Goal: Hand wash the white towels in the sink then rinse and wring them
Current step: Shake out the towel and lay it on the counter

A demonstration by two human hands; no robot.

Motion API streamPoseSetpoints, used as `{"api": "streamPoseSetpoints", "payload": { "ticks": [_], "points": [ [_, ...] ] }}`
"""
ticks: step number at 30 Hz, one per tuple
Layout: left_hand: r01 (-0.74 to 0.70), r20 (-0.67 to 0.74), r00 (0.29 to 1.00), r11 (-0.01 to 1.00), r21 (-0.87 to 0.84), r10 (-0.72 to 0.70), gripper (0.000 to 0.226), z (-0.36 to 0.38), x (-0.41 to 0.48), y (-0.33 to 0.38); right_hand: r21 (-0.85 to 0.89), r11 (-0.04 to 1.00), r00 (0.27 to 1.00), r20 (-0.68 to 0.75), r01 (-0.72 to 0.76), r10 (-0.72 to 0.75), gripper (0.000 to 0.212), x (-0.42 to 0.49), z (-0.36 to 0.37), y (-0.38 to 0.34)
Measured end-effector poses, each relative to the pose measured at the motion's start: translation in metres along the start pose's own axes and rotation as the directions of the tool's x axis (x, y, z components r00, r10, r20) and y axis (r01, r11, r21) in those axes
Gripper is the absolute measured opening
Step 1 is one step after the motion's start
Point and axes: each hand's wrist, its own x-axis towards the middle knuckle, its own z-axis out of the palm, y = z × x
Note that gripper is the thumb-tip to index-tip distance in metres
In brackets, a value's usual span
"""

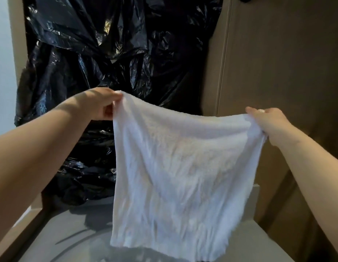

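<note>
White towel (175, 167) hangs spread in the air above a pale sink rim (259, 229), pinched at one top corner by the left hand (102, 106) and at the other by the right hand (268, 123). It looks thin, limp and creased, probably light; corners suit spreading, bunched middle suits wringing.

You have one white towel (173, 167) in view, hanging by its two top corners. Two hands are on it: your left hand (102, 104) pinches one corner and your right hand (272, 123) the other, one hand per corner. On the far left, the black plastic (107, 44) is too crumpled to count as separate bags. On the right stand two brown panels (287, 53), split by one seam. Near you lies one grey bench (69, 239).
</note>
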Motion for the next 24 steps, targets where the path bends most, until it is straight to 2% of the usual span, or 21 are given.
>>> {"api": "streamPoseSetpoints", "payload": {
  "ticks": [2,4,7,11,13,16,18,19,22,24],
  "points": [
    [-0.035,-0.07,0.997,0.999,0.013,0.036,0.008,-0.003,0.003,-0.003,0.219,0.97,0.986,0.148,-0.104,0.072,0.037,-0.002,0.002,-0.003],
    [-0.072,-0.159,0.985,0.997,0.004,0.072,0.009,-0.008,0.007,-0.005,0.346,0.924,0.98,0.169,-0.162,0.108,0.024,0.001,0.002,-0.003],
    [-0.123,-0.264,0.959,0.989,-0.077,0.098,0.014,-0.015,0.008,-0.005,0.301,0.946,0.993,0.035,-0.12,0.114,0.013,0.013,0.008,0.0],
    [-0.221,-0.31,0.937,0.961,-0.169,0.161,0.013,-0.022,0.009,0.005,0.134,0.987,0.994,-0.048,-0.086,0.093,0.021,0.018,0.017,0.005],
    [-0.259,-0.294,0.938,0.935,-0.243,0.184,0.026,-0.024,0.009,0.01,0.152,0.986,0.995,-0.059,-0.068,0.078,0.018,0.019,0.018,0.002],
    [-0.308,-0.26,0.936,0.911,-0.274,0.238,0.03,-0.028,0.01,0.019,0.302,0.946,0.99,-0.051,-0.114,0.135,0.01,0.027,0.013,-0.008],
    [-0.307,-0.197,0.946,0.903,-0.302,0.256,0.034,-0.032,0.009,0.024,0.421,0.895,0.984,-0.038,-0.144,0.176,0.014,0.034,0.007,-0.015],
    [-0.3,-0.167,0.951,0.904,-0.305,0.259,0.036,-0.034,0.009,0.026,0.485,0.861,0.983,-0.01,-0.153,0.181,0.008,0.037,0.004,-0.017],
    [-0.291,-0.082,0.957,0.916,-0.276,0.28,0.024,-0.037,0.006,0.025,0.623,0.725,0.949,0.097,-0.292,0.299,0.013,0.042,-0.001,-0.012],
    [-0.288,0.006,0.955,0.934,-0.21,0.296,0.019,-0.039,0.002,0.024,0.619,0.72,0.947,0.143,-0.314,0.289,0.015,0.041,-0.002,-0.004]
  ]
}}
